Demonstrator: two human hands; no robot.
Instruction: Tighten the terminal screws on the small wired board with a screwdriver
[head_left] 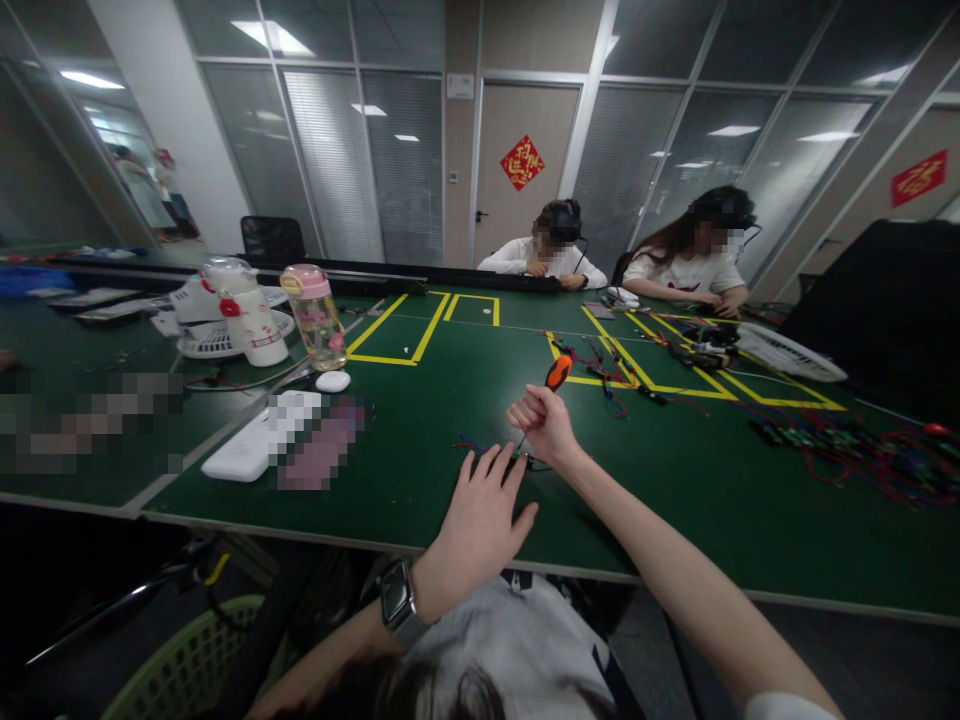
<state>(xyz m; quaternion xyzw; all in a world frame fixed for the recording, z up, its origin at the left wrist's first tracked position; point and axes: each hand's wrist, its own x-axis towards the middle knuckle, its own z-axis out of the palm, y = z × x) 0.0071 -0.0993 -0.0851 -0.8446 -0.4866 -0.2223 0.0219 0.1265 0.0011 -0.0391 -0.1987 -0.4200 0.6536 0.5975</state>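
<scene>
My right hand (544,420) is closed around a screwdriver with an orange and black handle (558,372), its tip pointing down at a small part with red and blue wires (480,447) on the green table (675,500). My left hand (480,515) lies flat with fingers stretched out, pressing on that small part beside the screwdriver tip. A watch sits on my left wrist (396,595).
Two pink-capped bottles (315,315) and a white fan (217,335) stand at the left, a white device (251,445) nearer. Wire bundles (862,445) lie at the right. Two people (555,255) sit across the table. A green basket (187,665) is below the table edge.
</scene>
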